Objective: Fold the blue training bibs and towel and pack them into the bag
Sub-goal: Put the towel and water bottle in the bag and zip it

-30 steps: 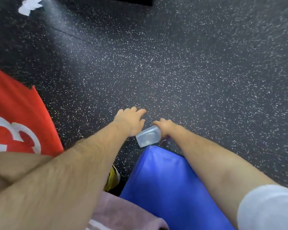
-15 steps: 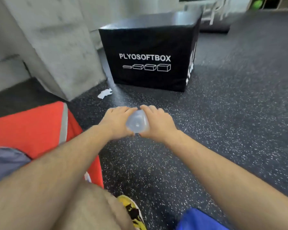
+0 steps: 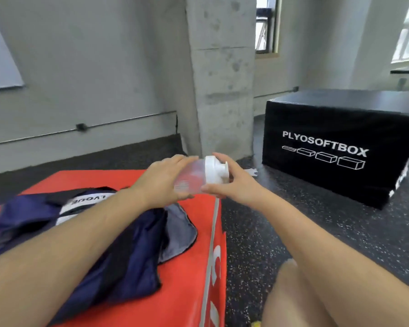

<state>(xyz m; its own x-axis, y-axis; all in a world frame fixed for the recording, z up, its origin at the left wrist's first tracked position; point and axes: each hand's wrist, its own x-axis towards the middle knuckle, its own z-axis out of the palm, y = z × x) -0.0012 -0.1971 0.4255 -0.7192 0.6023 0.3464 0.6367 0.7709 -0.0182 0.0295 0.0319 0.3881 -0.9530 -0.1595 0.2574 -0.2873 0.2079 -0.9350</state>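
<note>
Head view: left hand point(image 3: 163, 185) and right hand point(image 3: 236, 187) both hold 1 clear plastic bottle point(image 3: 190, 179). Left grip wraps the body; right grip pinches the white cap point(image 3: 214, 169) end. Dark blue training bibs point(image 3: 132, 263) lie crumpled on the red foam box point(image 3: 189, 279), under the left forearm; qty cannot be told from the heap. 1 grey cloth point(image 3: 178, 232), prob. the towel, touches them. Bag not in view. Bibs look thin, light, limp, slippery: take at hem corners w/ both hands.
</note>
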